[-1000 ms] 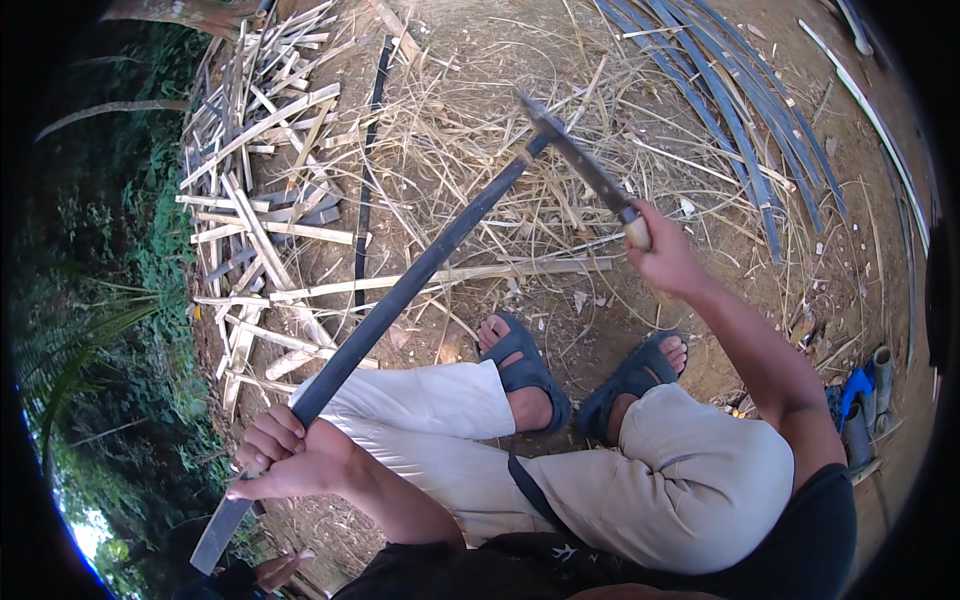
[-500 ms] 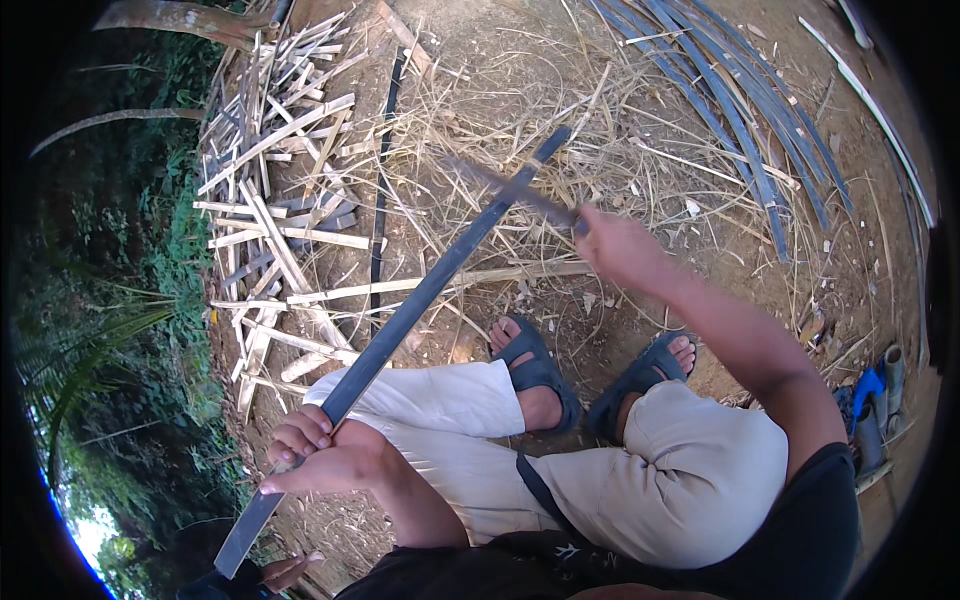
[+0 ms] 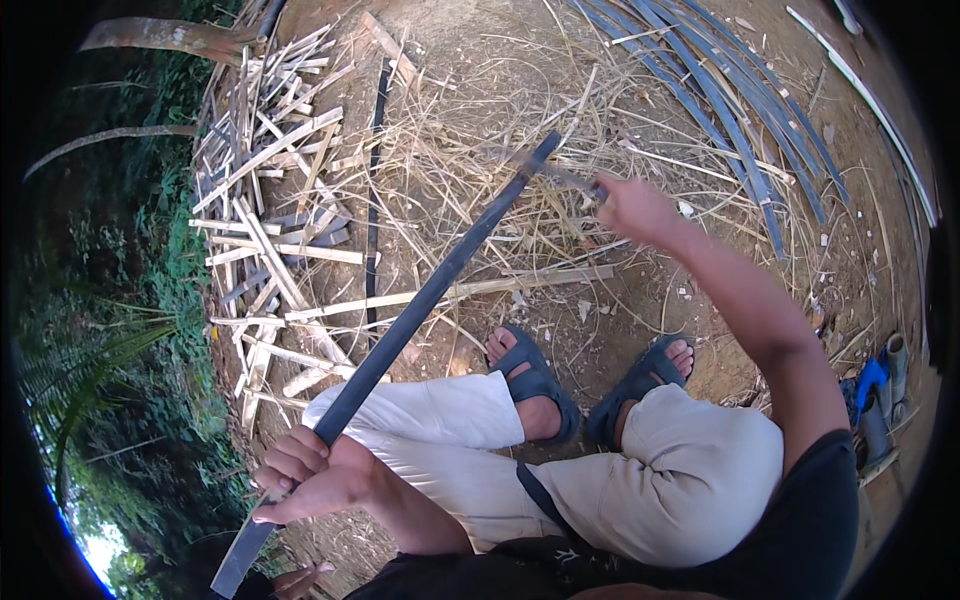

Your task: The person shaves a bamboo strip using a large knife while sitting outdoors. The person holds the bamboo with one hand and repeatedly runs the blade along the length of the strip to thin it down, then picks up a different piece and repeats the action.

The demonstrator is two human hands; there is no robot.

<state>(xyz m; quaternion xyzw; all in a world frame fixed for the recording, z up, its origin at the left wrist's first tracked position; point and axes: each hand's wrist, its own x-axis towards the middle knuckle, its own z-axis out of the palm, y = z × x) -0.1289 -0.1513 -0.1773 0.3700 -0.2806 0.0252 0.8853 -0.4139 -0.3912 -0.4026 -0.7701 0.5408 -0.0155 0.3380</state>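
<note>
A long, flat, dark strip (image 3: 425, 300), probably split bamboo, slants from the lower left up to the middle of the view. My left hand (image 3: 325, 472) is closed around it near its lower end. The far end hangs above the straw-like shavings. In my right hand (image 3: 638, 211) is the handle of a knife (image 3: 568, 177). Its blade is smeared by motion and crosses the strip close to the strip's upper end. Whether the blade touches the strip I cannot tell.
Pale split sticks (image 3: 290, 255) are piled at the left, before green plants (image 3: 120, 330). Long dark strips (image 3: 725, 120) lie at the upper right. Thin shavings (image 3: 480, 160) cover the ground beyond my sandalled feet (image 3: 540, 385). Tubes and a blue object (image 3: 873, 378) lie far right.
My right hand has moved up and to the right with the knife, so the blade now crosses nearer the strip's upper end. My left hand keeps its hold and has shifted slightly left.
</note>
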